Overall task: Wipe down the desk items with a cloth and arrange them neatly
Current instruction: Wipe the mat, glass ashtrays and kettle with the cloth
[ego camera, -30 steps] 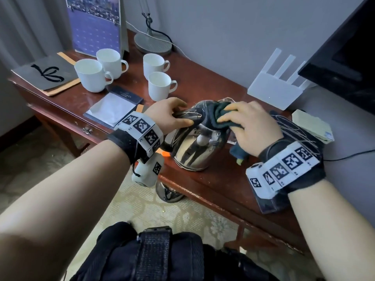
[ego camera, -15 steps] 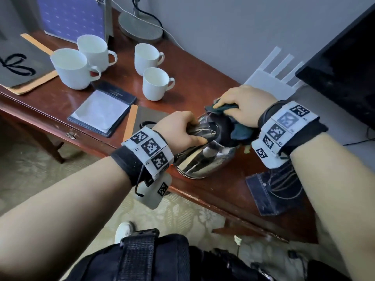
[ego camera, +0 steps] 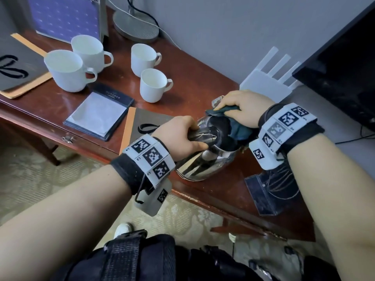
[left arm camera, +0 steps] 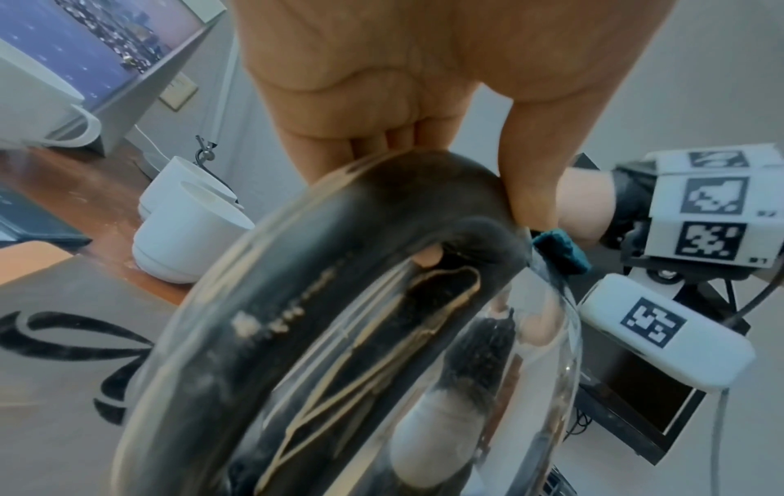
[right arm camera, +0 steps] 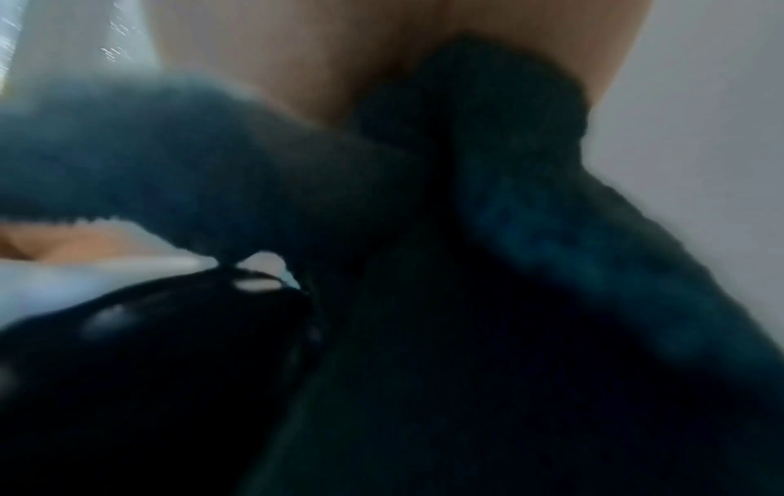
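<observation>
On the wooden desk (ego camera: 205, 86), the steel kettle (ego camera: 205, 165) is your landmark: it stands near the front edge, tilted a little toward your left side. Well behind the kettle, at the wall, sit the round lamp base (ego camera: 136, 25) and a blue calendar stand (ego camera: 65, 15). To the right of the kettle a black monitor (ego camera: 345, 63) fills the corner, with a white router (ego camera: 267, 82) between the 2, leaning at the wall. Left of the kettle, touching distance from your wrist, lies a grey folder with an orange edge (ego camera: 140, 122); past it a dark notepad holder (ego camera: 99, 114) holds white paper. Beyond the notepad, 4 white cups (ego camera: 67, 69) stand in 2 pairs, the larger pair farther left. Just right of the kettle, at the desk's front, a clear holder with tangled wires (ego camera: 272, 191) stands under your right wrist.

Your left hand (ego camera: 180, 136) is wrapped around the kettle's black handle (left arm camera: 382, 214); the left wrist view shows fingers curled over it. Your right hand (ego camera: 243, 106) clutches the dark teal cloth (ego camera: 237, 128), pressing it onto the kettle's top on the far side. The right wrist view is blurred, showing only cloth (right arm camera: 530, 235) bunched under the palm.
</observation>
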Demonstrator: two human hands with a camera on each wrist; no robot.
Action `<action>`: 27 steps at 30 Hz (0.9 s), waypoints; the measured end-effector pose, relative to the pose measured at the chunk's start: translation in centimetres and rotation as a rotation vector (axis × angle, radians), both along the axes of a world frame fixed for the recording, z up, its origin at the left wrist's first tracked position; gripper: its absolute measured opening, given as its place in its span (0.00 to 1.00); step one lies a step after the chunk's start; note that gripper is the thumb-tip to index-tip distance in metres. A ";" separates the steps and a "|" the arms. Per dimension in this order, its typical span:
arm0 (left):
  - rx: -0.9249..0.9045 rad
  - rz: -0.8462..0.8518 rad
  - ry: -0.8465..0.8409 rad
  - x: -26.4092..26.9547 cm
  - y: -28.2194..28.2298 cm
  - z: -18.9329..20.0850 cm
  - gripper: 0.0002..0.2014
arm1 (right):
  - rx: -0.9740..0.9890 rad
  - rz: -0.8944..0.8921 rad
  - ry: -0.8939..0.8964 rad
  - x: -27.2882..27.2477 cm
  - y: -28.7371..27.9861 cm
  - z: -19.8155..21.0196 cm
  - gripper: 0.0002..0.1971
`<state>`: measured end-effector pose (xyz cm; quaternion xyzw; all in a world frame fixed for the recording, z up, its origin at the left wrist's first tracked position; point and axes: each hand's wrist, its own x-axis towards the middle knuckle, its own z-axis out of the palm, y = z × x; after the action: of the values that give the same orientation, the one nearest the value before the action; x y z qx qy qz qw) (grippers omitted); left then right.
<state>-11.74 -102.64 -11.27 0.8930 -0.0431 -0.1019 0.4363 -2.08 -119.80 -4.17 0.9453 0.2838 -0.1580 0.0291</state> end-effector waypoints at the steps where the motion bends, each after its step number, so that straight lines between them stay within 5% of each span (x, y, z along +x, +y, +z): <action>1: -0.004 0.004 0.005 0.0 0.0 0.0 0.20 | -0.045 -0.065 0.021 0.5 -0.4 0.0 0.13; 5: -0.004 0.019 0.013 -0.2 -0.1 0.0 0.19 | -0.186 -0.112 -0.036 0.5 -1.2 -0.3 0.12; 10: 0.002 0.066 0.016 -0.5 -0.4 0.6 0.18 | 0.132 0.128 -0.090 -1.4 0.3 -0.2 0.15; 12: -0.001 0.100 0.015 -0.7 -0.7 0.8 0.16 | 0.195 0.061 -0.071 -1.1 -0.6 -0.2 0.15; 18: -0.017 0.165 0.032 -1.0 -1.3 1.5 0.15 | 0.864 -0.202 -0.287 -1.7 -4.0 0.9 0.14; 20: -0.006 0.178 0.021 -1.3 -1.6 1.8 0.12 | 1.028 -0.212 -0.226 -2.3 -3.3 0.9 0.13; 25: 0.009 0.224 0.039 -1.8 -1.8 1.8 0.12 | 0.481 -0.192 -0.168 -2.0 -2.7 -2.2 0.17; 27: 0.006 0.237 0.046 -1.8 -1.9 1.8 0.12 | 0.422 -0.166 -0.113 -2.4 -2.9 -1.8 0.18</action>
<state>-13.57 -104.55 -9.49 0.8904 0.0732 -0.0700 0.4437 -4.49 -122.75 -5.95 0.9579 0.2299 -0.0436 -0.1663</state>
